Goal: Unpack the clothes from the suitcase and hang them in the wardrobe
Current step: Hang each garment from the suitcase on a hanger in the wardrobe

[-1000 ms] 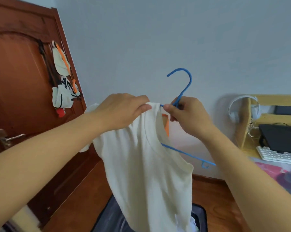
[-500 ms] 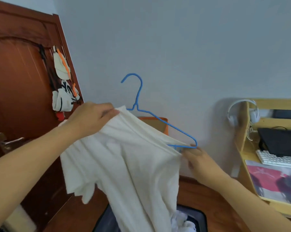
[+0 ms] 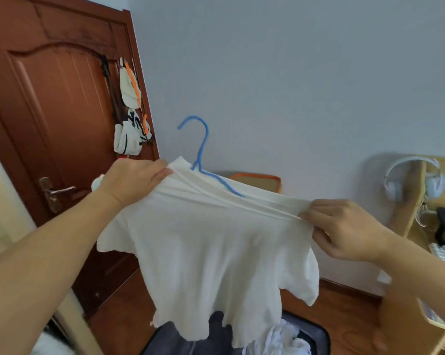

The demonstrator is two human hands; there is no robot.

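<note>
Straight ahead in the head camera's view, a cream T-shirt (image 3: 211, 247) is held up in mid-air and stretched sideways between two bare hands. At its upper left corner the left hand (image 3: 131, 181) has its fingers curled over the bunched fabric and grips it. At the upper right the right hand (image 3: 344, 229) pinches the gathered shoulder edge between thumb and curled fingers. A blue hanger (image 3: 202, 155) sits inside the shirt, its hook rising above the neckline and one arm sloping down to the right under the cloth. Below the shirt's hem, an open dark suitcase (image 3: 318, 334) lies on the wooden floor with pale clothes (image 3: 282, 339) inside. To the left stands a brown wooden door (image 3: 57, 103) with bags (image 3: 129, 116) hanging on it. At the far right, white headphones (image 3: 413, 175) hang on a wooden desk (image 3: 408, 211).
</note>
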